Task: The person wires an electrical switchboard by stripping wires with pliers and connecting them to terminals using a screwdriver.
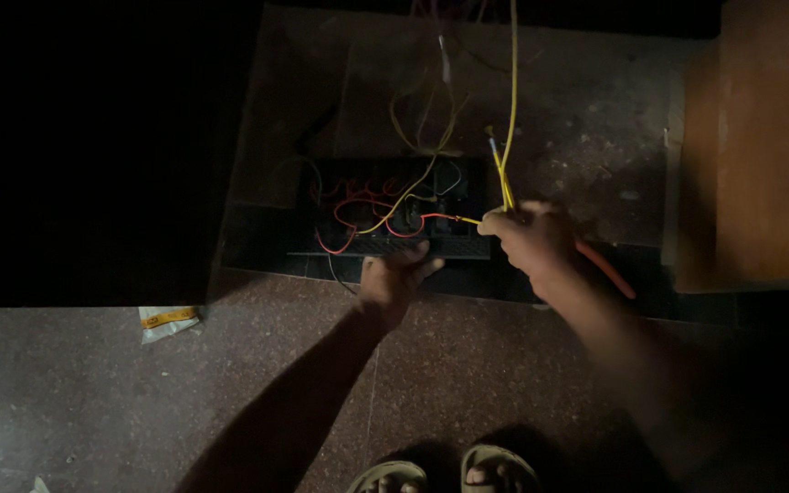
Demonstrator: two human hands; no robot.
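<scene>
Nearest to us, at the bottom edge, we see our two feet in sandals (445,475) on the speckled stone floor (93,402). A small white and yellow packet (166,321) lies on that floor to the left, well apart from our arms.

Our left hand (396,274) reaches forward with the fingers loosely spread and their tips resting on the near edge of the black box (390,208); it grips nothing. Our right hand (529,237) is just beside the box's right end, closed in a fist around a bunch of yellow wires (504,178). Those wires rise from the fist, and one long strand runs on up and out of the top of the view. An orange tube (606,268) slants out from under the right hand toward the lower right.

The box sits open in a recess of the rough grey wall (586,119), just above the floor. Inside it we make out looping red wires (349,215) and a yellow strand crossing them toward our right hand; the light is too dim to tell what they join.

Farther off, paler loose wires (426,119) hang down the wall above the box. A brown panel (764,146) stands at the right.
</scene>
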